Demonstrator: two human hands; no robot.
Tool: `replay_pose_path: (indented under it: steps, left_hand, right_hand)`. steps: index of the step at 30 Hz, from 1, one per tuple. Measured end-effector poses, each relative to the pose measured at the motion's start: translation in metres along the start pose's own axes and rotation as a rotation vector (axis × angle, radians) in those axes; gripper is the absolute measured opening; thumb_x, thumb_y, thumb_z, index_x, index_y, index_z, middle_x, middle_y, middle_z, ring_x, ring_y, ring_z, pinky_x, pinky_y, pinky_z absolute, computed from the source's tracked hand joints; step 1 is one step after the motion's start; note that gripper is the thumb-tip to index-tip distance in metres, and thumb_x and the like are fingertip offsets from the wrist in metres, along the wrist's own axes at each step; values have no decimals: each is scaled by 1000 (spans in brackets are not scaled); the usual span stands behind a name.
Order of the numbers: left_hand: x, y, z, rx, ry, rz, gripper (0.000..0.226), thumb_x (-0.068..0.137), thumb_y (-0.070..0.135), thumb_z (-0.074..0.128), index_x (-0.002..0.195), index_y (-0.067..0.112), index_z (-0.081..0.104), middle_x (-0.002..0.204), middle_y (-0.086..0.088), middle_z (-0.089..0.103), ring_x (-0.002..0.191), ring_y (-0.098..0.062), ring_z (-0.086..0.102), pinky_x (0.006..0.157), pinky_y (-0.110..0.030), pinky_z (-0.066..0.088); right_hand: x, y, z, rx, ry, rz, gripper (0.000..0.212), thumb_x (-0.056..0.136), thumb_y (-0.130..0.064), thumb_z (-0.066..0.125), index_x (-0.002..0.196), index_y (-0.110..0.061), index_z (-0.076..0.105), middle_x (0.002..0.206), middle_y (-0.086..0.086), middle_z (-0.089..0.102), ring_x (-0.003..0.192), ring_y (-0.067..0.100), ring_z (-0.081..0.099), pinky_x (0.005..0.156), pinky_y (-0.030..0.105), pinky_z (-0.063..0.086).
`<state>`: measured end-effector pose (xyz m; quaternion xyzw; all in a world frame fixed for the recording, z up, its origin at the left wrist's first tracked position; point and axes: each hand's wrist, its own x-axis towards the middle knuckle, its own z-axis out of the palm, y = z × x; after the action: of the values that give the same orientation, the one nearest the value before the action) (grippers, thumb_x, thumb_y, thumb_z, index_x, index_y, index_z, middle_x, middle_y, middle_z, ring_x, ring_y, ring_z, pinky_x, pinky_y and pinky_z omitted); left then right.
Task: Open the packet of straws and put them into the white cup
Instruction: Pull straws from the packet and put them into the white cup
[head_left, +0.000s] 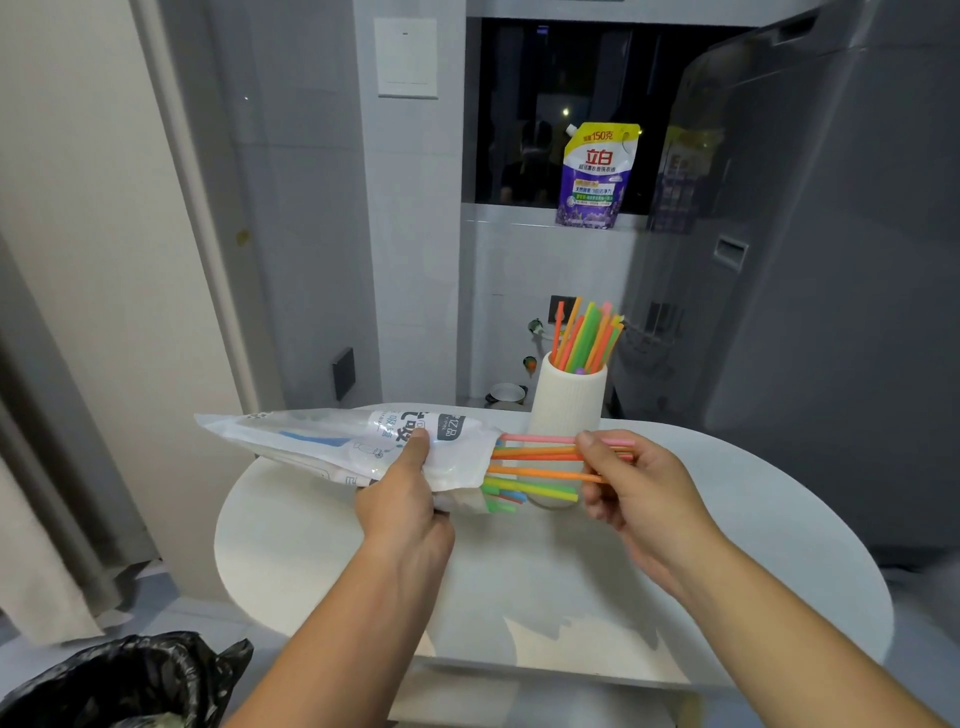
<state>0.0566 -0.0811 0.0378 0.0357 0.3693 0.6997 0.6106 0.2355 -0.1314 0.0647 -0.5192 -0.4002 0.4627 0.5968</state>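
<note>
Seen from my head, my left hand (402, 499) grips the straw packet (332, 441) near its open end, thumb pressed on top, and holds it roughly level above the white round table (727, 519). Coloured straws (535, 457) poke out of that end toward my right hand (634, 483), which pinches several pink and orange ones between thumb and curled fingers. Just behind them the white ribbed cup (569, 400) stands upright near the table's far edge, with a bunch of straws (587, 338) in it. A black bin bag (119, 680) sits at lower left.
</note>
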Motion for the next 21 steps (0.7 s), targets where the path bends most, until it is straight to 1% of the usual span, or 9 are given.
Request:
replay_pose_path:
  steps: [3, 6, 9, 11, 13, 15, 17, 19, 21]
  left_hand:
    - [1, 1, -1, -7, 4, 7, 54, 89, 4, 78, 140, 14, 61, 124, -7, 76, 91, -21, 77, 52, -30, 63]
    - [1, 2, -1, -10, 0, 13, 54, 89, 3, 78, 139, 14, 61, 124, -7, 76, 92, -21, 77, 54, -30, 64]
    - [1, 2, -1, -11, -8, 12, 53, 89, 3, 77, 140, 13, 61, 123, -7, 76, 90, -20, 77, 52, -28, 62]
    - [0, 0, -1, -9, -12, 4, 53, 90, 3, 77, 139, 13, 61, 123, -6, 76, 91, -20, 77, 56, -30, 64]
    - [0, -2, -1, -5, -15, -2, 53, 90, 3, 77, 140, 14, 61, 123, -6, 76, 91, -20, 77, 58, -31, 65]
    - [1, -5, -2, -5, -16, -4, 54, 90, 4, 77, 140, 14, 61, 124, -6, 76, 92, -20, 77, 57, -31, 65]
    - [3, -6, -3, -5, -20, -6, 53, 90, 4, 76, 140, 14, 60, 124, -7, 76, 94, -21, 77, 61, -33, 66]
    - [4, -7, -3, -3, -26, -13, 52, 91, 5, 76, 139, 12, 61, 124, -7, 76, 97, -22, 77, 69, -35, 66]
    - [5, -8, -4, 5, -30, -31, 50, 91, 7, 76, 138, 11, 61, 124, -7, 76, 97, -22, 77, 71, -37, 66]
  right_hand:
    - [0, 0, 7, 221, 5, 107, 13, 91, -15, 68, 92, -3, 66, 64, 5, 56, 49, 9, 50, 39, 18, 41]
    - [1, -4, 9, 404, -31, 171, 10, 85, -12, 70, 90, -4, 66, 65, 4, 59, 54, 8, 54, 44, 16, 47]
    - [0, -3, 13, 535, -60, 189, 16, 76, -7, 71, 90, -3, 67, 68, 5, 61, 59, 9, 57, 50, 15, 51]
    - [0, 0, 17, 580, -60, 173, 19, 75, -5, 70, 93, 0, 68, 70, 6, 60, 61, 10, 57, 51, 15, 51]
    - [0, 3, 21, 561, -46, 146, 20, 82, -7, 69, 99, 2, 69, 73, 6, 60, 63, 11, 55, 52, 17, 51]
    - [1, 7, 23, 495, -32, 105, 22, 86, -14, 67, 103, 1, 69, 74, 6, 59, 65, 11, 54, 56, 19, 51]
    - [2, 10, 25, 408, -27, 62, 21, 93, -19, 62, 102, -2, 71, 73, 5, 58, 65, 10, 54, 61, 21, 49]
    - [3, 12, 26, 322, -1, 15, 23, 99, -22, 55, 101, -6, 72, 74, 4, 61, 66, 10, 55, 65, 24, 47]
    - [2, 13, 27, 208, 55, -51, 25, 101, -25, 54, 98, -9, 73, 71, 3, 65, 66, 12, 58, 68, 26, 50]
